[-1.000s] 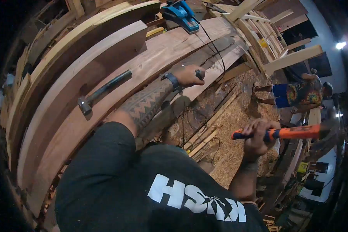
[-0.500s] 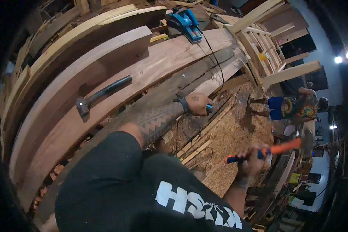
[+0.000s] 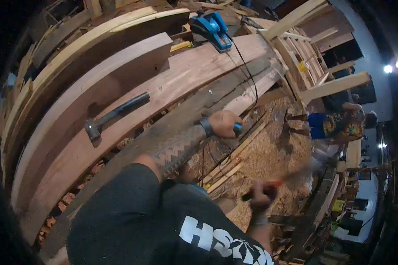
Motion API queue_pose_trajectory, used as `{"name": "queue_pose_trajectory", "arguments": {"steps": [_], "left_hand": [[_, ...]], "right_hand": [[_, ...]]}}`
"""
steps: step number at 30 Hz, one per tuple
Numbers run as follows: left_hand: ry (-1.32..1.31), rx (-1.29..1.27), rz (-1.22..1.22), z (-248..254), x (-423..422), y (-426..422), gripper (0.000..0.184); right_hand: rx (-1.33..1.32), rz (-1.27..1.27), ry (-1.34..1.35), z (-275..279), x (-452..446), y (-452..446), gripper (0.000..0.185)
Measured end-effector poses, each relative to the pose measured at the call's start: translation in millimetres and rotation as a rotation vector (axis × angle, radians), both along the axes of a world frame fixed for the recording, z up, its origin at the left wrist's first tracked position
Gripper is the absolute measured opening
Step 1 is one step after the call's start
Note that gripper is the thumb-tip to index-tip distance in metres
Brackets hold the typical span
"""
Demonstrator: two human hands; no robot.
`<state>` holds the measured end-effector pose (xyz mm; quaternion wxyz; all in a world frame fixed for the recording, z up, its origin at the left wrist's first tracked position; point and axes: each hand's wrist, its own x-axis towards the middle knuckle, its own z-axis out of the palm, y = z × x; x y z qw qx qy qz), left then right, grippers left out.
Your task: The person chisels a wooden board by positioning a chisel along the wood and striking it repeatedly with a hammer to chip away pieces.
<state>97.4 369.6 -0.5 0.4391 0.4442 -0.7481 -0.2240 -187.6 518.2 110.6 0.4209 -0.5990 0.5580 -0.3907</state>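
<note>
My left hand, with a dark watch at the wrist, is closed around a small object with a blue end. The rest of that object is hidden by the fingers. It is beside a weathered plank. Lower right, my right hand is wrapped round the dark grip of an orange-and-dark-handled tool. Motion smears its far end, so its kind cannot be made out. A hammer with a dark handle rests on a long curved reddish board, apart from both hands.
A blue electric planer with a black cord sits on the board's far end. Curved timbers stand alongside. A wooden frame is at upper right. Wood shavings cover the floor, and another person stands beyond.
My right hand has moved left and down in the view with the tool, whose far end is now more smeared. My left hand has shifted slightly left and down. The hammer lies still.
</note>
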Motion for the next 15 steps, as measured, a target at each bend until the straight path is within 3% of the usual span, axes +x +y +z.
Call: {"name": "queue_pose_trajectory", "arguments": {"steps": [3,5,6,8,9,12,13,15], "left_hand": [[0.091,0.053,-0.042,18.1,12.3,2.2,0.022],[0.079,0.08,-0.031,23.1,17.7,4.1,0.023],[0.072,0.075,-0.023,23.3,17.6,4.9,0.023],[0.058,0.071,-0.014,15.0,11.1,7.4,0.023],[0.048,0.064,-0.011,11.0,6.6,8.0,0.024],[0.068,0.019,0.01,8.9,12.3,-1.6,0.026],[0.086,0.017,0.01,8.7,14.7,2.2,0.026],[0.05,0.088,-0.014,14.5,13.2,7.1,0.027]], "right_hand": [[-0.335,0.036,-0.318,60.0,27.7,-11.5,0.013],[-0.485,0.052,-0.473,52.8,52.4,-13.8,0.01],[-0.471,0.135,0.001,-6.2,28.5,-18.4,0.012],[-0.158,0.235,0.537,-54.7,32.6,-15.8,0.018],[0.124,0.253,0.587,-48.9,59.3,-13.2,0.022],[0.134,0.182,0.496,-50.1,47.2,-18.6,0.027],[0.08,0.121,0.584,-62.5,23.5,-24.1,0.021],[-0.158,0.1,0.232,-35.4,5.0,-20.8,0.012]]}}
